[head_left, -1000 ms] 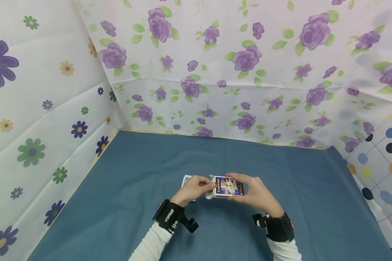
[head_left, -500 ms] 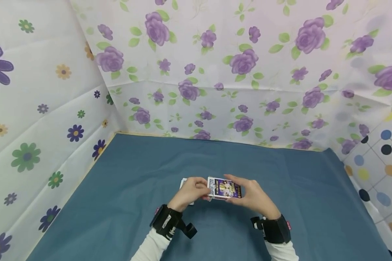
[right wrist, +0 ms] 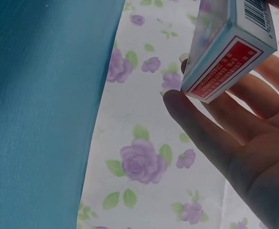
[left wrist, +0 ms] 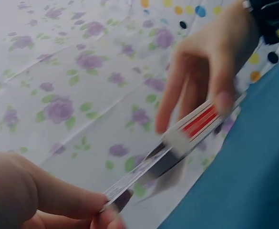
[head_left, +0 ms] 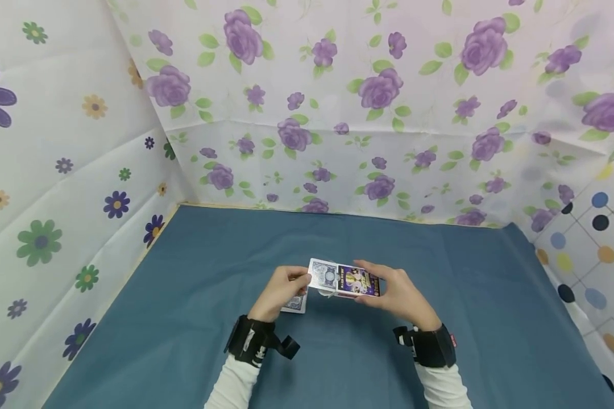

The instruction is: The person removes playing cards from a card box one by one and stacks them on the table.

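My right hand (head_left: pixel 401 292) grips a purple and white card box (head_left: pixel 358 280) by its long edges, thumb on the near side and fingers on the far side. From the box's open left end sticks a playing card (head_left: pixel 323 275) with a grey patterned back. My left hand (head_left: pixel 278 292) pinches that card's outer end between thumb and fingers. In the left wrist view the card (left wrist: pixel 132 175) runs in a straight line from the left fingertips to the box (left wrist: pixel 196 126). A loose flap hangs under the box mouth.
Below my left hand, more patterned-back cards (head_left: pixel 295 304) lie on the blue tablecloth (head_left: pixel 337 363), partly covered by the hand. Flowered sheets (head_left: pixel 337 130) rise as walls behind and at the left; a dotted sheet (head_left: pixel 593 272) stands at the right.
My left hand has moved left, drawing the card well out of the box. The cards on the cloth show more. My right hand keeps its hold on the box.
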The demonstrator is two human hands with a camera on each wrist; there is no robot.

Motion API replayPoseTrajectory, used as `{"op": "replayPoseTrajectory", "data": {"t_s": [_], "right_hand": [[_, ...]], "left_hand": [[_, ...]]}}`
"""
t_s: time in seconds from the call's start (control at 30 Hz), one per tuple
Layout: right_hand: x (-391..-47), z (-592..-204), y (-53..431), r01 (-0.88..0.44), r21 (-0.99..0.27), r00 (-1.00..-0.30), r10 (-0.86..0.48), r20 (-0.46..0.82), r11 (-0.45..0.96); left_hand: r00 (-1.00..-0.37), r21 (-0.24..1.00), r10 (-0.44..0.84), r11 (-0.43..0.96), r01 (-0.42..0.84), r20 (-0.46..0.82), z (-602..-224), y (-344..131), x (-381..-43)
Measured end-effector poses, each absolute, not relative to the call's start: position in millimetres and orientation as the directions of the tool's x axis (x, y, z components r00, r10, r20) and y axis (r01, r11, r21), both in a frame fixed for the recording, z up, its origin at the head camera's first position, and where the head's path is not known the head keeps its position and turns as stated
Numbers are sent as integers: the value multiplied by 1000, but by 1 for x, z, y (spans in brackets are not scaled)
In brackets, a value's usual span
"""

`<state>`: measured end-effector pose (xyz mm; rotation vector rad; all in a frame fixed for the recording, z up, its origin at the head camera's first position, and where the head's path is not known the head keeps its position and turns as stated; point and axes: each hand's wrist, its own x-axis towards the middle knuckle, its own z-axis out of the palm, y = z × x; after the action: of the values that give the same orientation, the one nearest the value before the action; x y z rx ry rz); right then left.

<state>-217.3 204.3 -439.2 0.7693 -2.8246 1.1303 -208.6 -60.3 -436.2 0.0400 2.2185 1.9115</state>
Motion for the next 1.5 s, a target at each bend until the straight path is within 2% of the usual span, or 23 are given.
{"op": "replayPoseTrajectory", "data": {"t_s": [0.23,0.4,0.57,0.77,1.0,1.2,1.33,1.5], "right_hand": [[-220,-436,200,-469,-630,-867,-460,194,619],[-219,-435,203,-444,-625,-884,-428,189,642],[-216,-435,212,-413,-635,-903,-384,192,653],[-214,-436,217,-412,-638,-903,-385,192,650],[-216,-436,219,-432,-624,-897,-384,221,651],[-221,-436,219,-421,-629,-901,-381,207,654],[-221,-439,219,-405,-638,-907,-373,194,655],[-221,-442,221,-381,-651,-915,-367,166,656]], "left_hand": [[-987,983,90,141,-118,-132,-439,-85,-219],[-993,976,-3,183,-116,-118,-446,-107,-226],[-995,965,-56,245,-92,-81,-460,-122,-235],[-990,952,-105,278,-125,-99,-483,-129,-248],[-995,920,-44,379,-95,-85,-508,-128,-270],[-1000,894,21,447,26,18,-518,-127,-283],[-995,891,20,443,98,100,-523,-125,-285],[-991,896,-3,428,121,135,-530,-121,-283]]}}
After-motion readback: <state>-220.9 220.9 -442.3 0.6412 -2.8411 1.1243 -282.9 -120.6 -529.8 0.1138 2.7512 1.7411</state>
